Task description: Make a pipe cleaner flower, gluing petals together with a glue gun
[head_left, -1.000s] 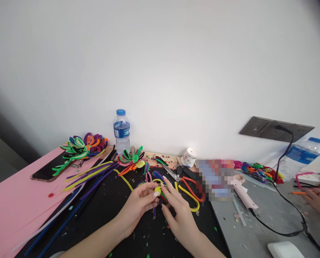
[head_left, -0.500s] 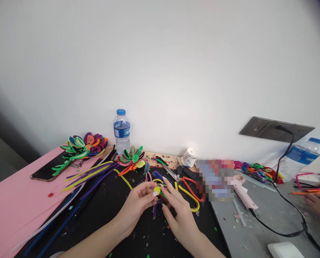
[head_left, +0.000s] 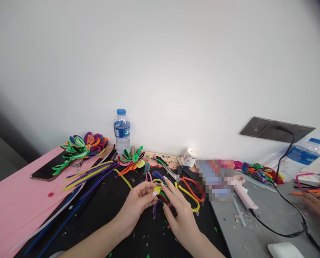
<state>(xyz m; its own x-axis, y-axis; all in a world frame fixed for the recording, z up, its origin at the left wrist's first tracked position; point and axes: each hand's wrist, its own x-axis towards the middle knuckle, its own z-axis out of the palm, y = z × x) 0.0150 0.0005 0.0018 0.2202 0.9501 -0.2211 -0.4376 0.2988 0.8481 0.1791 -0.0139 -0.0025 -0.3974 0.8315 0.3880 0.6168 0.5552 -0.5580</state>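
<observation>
Toward six o'clock of my view, above the black mat (head_left: 95,222), the wearer's left hand (head_left: 137,200) is pinching a lime-yellow coil (head_left: 156,190) between thumb and fingertips, and I am seeing no gap in that grip. From the coil's four o'clock side the right hand (head_left: 178,209) is facing it, fingers loosely bent and parted from the thumb; its fingertips are lying close beside the coil, but I am not able to tell whether they are gripping anything. I am reading the paired hold as a way of steadying something soft and springy, with red-and-green loops (head_left: 164,196) showing partly hidden between the hands. At the coil's six o'clock a fuzzy purple stem (head_left: 154,212) is sticking out. At two o'clock orange-handled scissors (head_left: 173,174) are lying, their slim steel blades pointing toward ten, seemingly parked there for easy reach. Between three and four, a plush yellow stem (head_left: 193,200) is curving like a hook. Between ten and eleven, a chenille flower (head_left: 135,157) is spreading looped petals around a tight green spiral, while at nine, straight yellow and purple stems (head_left: 80,181) are fanning out, probably for picking singly
</observation>
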